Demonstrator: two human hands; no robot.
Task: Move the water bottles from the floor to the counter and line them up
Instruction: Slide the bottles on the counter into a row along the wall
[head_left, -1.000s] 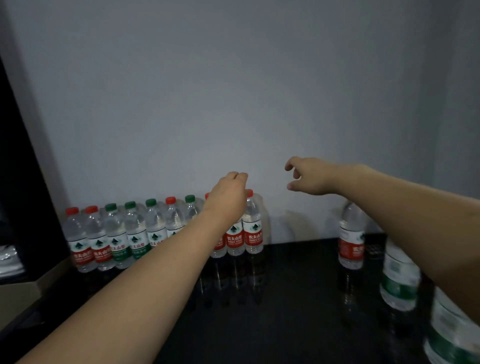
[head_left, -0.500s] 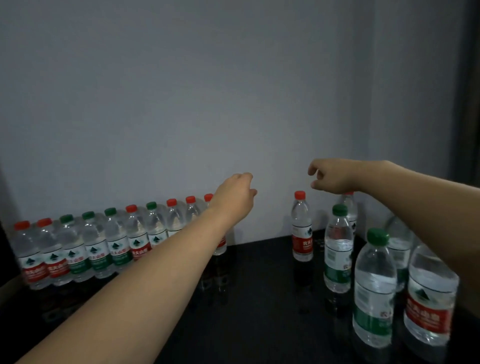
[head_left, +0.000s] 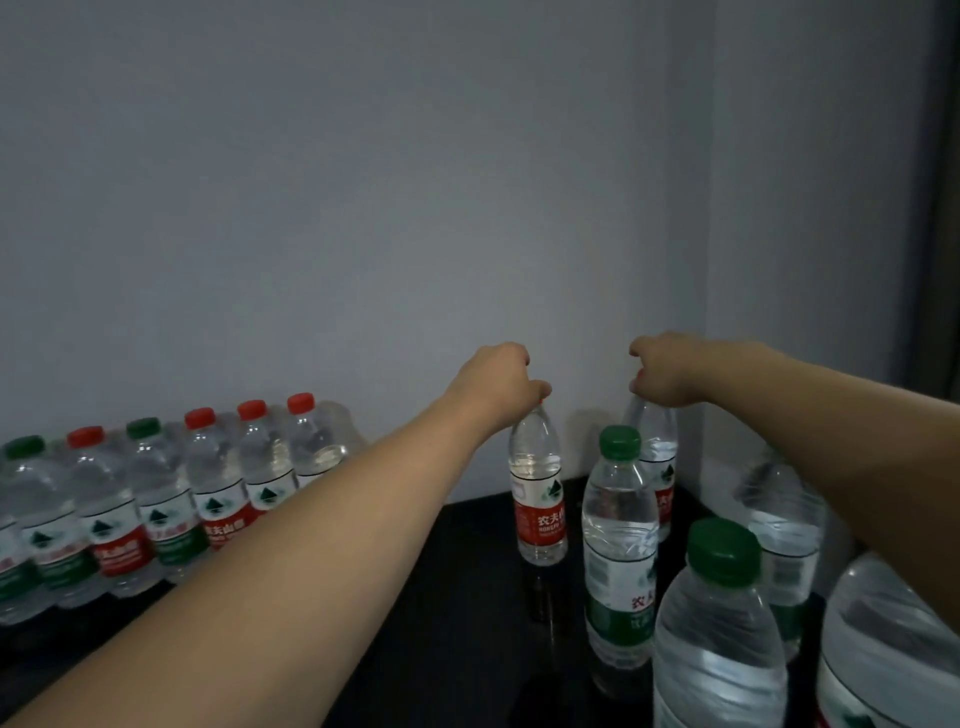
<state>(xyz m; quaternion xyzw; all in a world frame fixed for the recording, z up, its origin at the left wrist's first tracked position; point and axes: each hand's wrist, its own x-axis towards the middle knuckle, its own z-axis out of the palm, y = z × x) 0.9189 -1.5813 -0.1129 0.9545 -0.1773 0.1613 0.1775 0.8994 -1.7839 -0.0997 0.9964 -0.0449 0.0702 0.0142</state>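
- The red-label bottle (head_left: 538, 499) under the left hand (head_left: 496, 382) shows white Chinese characters, "农夫" readable before the label curves away, with a small dark mountain logo on the white band above; the small line of Latin letters beneath is too blurred to read.
- It is clear plastic, full of water, upright on the dark glossy counter (head_left: 467, 597).
- The left hand's fingers are curled down over its cap, gripping the top; a sliver of red cap shows at the thumb.
- The right hand (head_left: 662, 371) is closed the same way on the top of a second red-label bottle (head_left: 658, 457), which stands near the wall corner, partly hidden behind a green-capped bottle (head_left: 619, 551).
- That green-capped bottle carries a green-and-white label with red characters at its edge.
- More bottles crowd the lower right, one with a dark green cap (head_left: 723, 553) nearest the camera.
- Along the grey wall (head_left: 363, 208) at left, a row of bottles (head_left: 156, 499) stands side by side, touching, with red and green caps and matching labels.
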